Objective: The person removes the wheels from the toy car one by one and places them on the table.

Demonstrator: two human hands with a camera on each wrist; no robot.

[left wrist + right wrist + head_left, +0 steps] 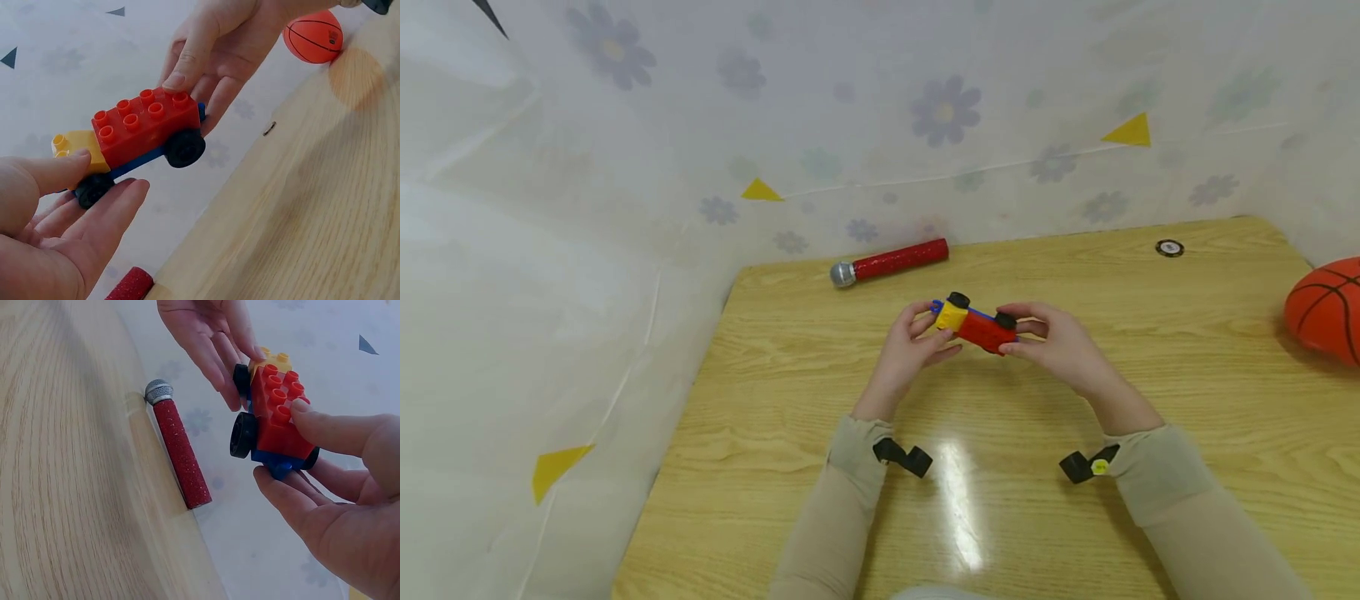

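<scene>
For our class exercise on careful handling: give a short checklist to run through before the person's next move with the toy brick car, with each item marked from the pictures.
1. Left hand pinches the yellow end of the brick car: ok.
2. Right hand pinches the red end, thumb on the studs: ok.
3. Red brick seated flat on the blue base: ok.
4. All four wheels fitted: cannot tell; only some show in any one view.
5. Toy microphone lies apart from the hands, at the far table edge: ok.
6. Basketball sits apart, at the right edge of the table: ok.
</scene>
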